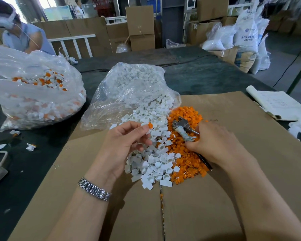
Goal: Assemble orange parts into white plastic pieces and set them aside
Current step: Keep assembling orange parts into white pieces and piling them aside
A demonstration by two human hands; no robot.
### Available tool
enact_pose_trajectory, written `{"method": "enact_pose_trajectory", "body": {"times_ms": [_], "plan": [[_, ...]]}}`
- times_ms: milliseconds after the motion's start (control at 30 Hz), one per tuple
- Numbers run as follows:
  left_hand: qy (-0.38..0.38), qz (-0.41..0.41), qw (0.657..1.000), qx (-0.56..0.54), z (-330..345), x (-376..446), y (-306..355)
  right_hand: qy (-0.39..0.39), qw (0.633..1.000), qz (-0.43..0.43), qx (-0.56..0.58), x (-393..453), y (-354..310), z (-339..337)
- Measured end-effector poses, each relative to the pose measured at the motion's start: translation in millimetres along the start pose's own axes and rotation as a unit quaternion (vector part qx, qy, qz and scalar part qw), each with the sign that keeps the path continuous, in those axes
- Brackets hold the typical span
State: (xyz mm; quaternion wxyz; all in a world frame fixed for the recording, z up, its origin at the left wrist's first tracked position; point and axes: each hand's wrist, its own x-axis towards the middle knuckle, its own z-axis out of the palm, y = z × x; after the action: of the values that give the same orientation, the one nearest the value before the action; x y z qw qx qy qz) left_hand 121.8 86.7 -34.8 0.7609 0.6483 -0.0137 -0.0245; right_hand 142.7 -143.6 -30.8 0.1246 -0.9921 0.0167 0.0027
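My left hand (129, 141) pinches a white plastic piece with an orange part (149, 126) set in it, raised above a heap of loose white pieces (155, 153). To its right lies a heap of orange parts (186, 164). My right hand (214, 141) rests on the orange heap with its fingers curled around the wrapped handle of metal pliers (184, 126), whose jaws point away from me. Both heaps lie on a flattened cardboard sheet (233, 180).
A clear bag of white pieces (129, 87) spills open behind the heaps. A larger bag of assembled white-and-orange pieces (36, 94) stands at the left. A notebook (276, 105) lies at the right edge. Another person (21, 35) sits across the dark table (207, 75).
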Motion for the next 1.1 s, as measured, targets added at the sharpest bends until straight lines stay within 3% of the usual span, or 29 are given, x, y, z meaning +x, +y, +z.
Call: {"method": "enact_pose_trajectory", "body": {"times_ms": [133, 233, 367, 433, 533, 800, 1100], "plan": [[0.008, -0.003, 1.000, -0.016, 1.9, 0.8, 0.2, 0.013, 0.996, 0.004, 0.090, 0.4, 0.7, -7.0], [0.016, 0.002, 0.999, -0.029, 3.0, 1.1, 0.9, -0.006, 0.973, -0.013, 0.230, -4.4, 0.5, -21.0], [0.017, 0.017, 0.998, -0.055, 4.3, -0.4, 2.4, -0.147, 0.870, -0.056, 0.468, -17.5, -11.1, -36.7], [0.025, 0.026, 0.997, -0.066, 4.7, -1.0, 3.5, -0.220, 0.837, -0.075, 0.496, -25.4, -17.5, -38.2], [0.031, 0.034, 0.997, -0.065, 4.3, -1.7, 4.0, -0.247, 0.866, -0.090, 0.425, -33.1, -27.1, -34.4], [0.046, 0.038, 0.996, -0.061, 2.6, -0.1, 3.2, -0.239, 0.900, -0.109, 0.349, -42.4, -43.1, -33.1], [0.059, 0.043, 0.996, -0.044, 0.8, 0.7, 3.0, -0.235, 0.908, -0.131, 0.320, -44.4, -44.9, -30.1]]}}
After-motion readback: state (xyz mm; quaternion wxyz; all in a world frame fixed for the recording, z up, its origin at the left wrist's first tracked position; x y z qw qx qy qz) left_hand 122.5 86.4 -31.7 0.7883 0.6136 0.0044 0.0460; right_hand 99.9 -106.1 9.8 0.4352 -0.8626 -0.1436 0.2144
